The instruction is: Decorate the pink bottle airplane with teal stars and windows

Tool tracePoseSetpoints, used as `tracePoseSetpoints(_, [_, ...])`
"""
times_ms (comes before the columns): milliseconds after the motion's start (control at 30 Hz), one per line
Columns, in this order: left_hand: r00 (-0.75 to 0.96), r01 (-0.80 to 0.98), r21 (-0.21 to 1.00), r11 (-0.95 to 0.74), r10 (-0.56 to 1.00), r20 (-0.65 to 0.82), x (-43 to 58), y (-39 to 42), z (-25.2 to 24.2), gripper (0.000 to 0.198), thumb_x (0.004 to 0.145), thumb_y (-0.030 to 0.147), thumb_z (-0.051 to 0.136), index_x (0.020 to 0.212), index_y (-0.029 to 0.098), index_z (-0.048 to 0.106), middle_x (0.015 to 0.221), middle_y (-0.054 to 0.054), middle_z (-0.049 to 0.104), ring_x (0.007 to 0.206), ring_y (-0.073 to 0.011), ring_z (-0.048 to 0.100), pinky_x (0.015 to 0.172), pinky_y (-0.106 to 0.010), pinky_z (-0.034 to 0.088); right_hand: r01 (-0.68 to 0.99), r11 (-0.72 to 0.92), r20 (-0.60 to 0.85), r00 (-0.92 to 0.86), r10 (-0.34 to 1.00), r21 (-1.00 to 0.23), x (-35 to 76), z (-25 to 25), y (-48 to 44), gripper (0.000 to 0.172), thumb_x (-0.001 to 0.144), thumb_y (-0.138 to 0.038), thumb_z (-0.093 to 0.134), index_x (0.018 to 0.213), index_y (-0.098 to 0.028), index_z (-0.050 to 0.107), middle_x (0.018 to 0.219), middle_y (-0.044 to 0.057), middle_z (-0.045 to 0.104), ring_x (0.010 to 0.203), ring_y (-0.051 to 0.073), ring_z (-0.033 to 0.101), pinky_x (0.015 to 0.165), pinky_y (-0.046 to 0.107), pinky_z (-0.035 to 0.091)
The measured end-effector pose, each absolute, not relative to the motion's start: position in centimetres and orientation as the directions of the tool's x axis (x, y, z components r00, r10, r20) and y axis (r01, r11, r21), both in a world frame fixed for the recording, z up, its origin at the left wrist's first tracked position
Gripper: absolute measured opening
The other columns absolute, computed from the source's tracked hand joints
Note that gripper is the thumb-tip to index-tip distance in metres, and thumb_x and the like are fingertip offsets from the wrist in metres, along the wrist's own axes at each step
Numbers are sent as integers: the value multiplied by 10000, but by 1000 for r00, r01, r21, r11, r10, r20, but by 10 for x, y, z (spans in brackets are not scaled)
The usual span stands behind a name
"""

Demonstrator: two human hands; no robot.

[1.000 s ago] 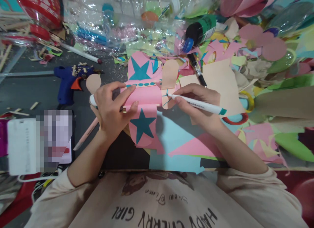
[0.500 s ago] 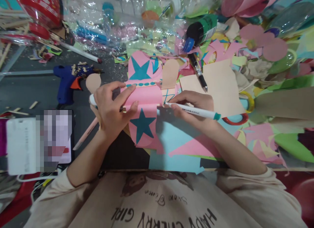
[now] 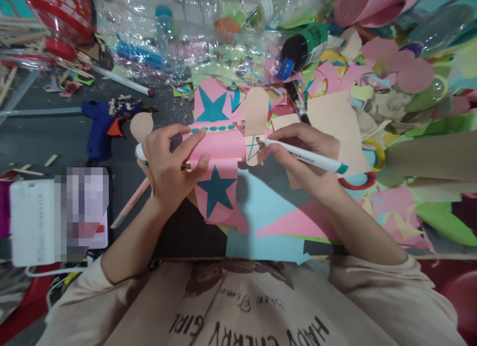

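My right hand [image 3: 303, 155] is closed around a white marker pen [image 3: 309, 160] with a teal end. Its tip touches a rounded beige paper flap [image 3: 255, 156], where crossing teal lines form part of a star. The flap sits at the right end of a pink paper plane [image 3: 218, 146], which has a rolled body and wide rounded wings. Each wing carries a teal star [image 3: 216, 191], and a row of teal ovals runs along the body. With fingers and thumb, my left hand [image 3: 167, 160] grips the plane's left part, hiding much of that end.
A blue glue gun [image 3: 100, 125] and a phone [image 3: 89, 207] lie at left. Clear plastic packaging [image 3: 179, 33] and a green-black bottle [image 3: 305, 47] are at the back. Paper scraps [image 3: 395, 207] and a red tape ring [image 3: 359, 181] sit at right.
My right hand and the marker have moved up and slightly right. More teal lines now show on the beige flap. My left hand stays in place on the plane.
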State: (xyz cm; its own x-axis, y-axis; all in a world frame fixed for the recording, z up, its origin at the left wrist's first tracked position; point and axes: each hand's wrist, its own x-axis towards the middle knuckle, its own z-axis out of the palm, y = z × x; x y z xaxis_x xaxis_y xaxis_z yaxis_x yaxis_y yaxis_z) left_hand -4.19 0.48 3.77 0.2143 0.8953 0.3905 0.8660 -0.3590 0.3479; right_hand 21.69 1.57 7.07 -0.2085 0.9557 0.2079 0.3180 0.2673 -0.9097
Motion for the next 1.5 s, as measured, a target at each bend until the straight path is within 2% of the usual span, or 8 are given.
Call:
tracePoseSetpoints(300, [184,841,431,-328,922,341,-41,4,39,358,922,454,588,1271,408,654,1224,-74,651,1135,-331,595,1004,-561,427,303,241,181,-212,960,-922,215,66,16,72,916,-325,663,920,-253,674,819,31,748,727,198,707,658,359,574])
tracePoseSetpoints(500, [186,843,421,-335,916,356,-41,4,38,365,924,449,591,1281,404,650,1228,-70,654,1131,-318,601,1001,-545,443,372,279,201,-235,951,-885,215,74,15,132,875,-252,664,750,-238,626,643,1,659,532,146,571,474,292,413])
tracePoseSetpoints(700, [181,831,445,-335,918,352,-41,4,38,362,923,452,585,1272,394,664,1221,-72,651,1123,-327,605,999,-549,435,484,362,236,-302,924,-797,217,75,16,199,833,-232,644,650,-239,567,566,-15,594,469,120,477,441,273,350])
tracePoseSetpoints(900, [182,831,448,-330,922,342,-41,5,38,349,920,448,582,1254,400,674,1207,-68,657,1122,-327,608,1006,-556,446,520,441,267,-377,887,-731,217,74,18,230,806,-168,610,609,-234,512,531,-25,537,460,113,465,427,269,314])
tracePoseSetpoints(1033, [183,843,418,-337,912,367,-42,6,37,351,913,422,598,1257,413,666,1201,-59,668,1121,-316,610,998,-546,463,468,384,234,-348,908,-796,219,85,14,226,852,-186,636,656,-244,540,544,-25,548,463,124,485,416,281,321])
tracePoseSetpoints(1133, [182,836,431,-339,913,365,-42,6,36,350,909,410,602,1253,401,670,1214,-62,667,1133,-321,608,999,-544,457,402,384,291,-274,917,-831,220,89,11,142,881,-223,667,758,-262,607,627,-5,646,485,140,515,419,301,346])
tracePoseSetpoints(1300, [189,844,409,-345,907,376,-43,5,35,368,900,402,613,1263,387,667,1234,-60,670,1139,-324,605,993,-535,454,378,399,260,-367,893,-835,213,80,12,49,931,-273,641,917,-254,685,861,48,772,754,193,700,617,326,518])
tracePoseSetpoints(1500, [198,843,399,-359,899,390,-43,5,33,374,899,399,614,1269,380,666,1236,-69,667,1132,-323,606,990,-530,449,390,423,258,-408,876,-818,211,76,13,86,935,-206,624,941,-240,703,883,51,772,795,190,705,704,335,552])
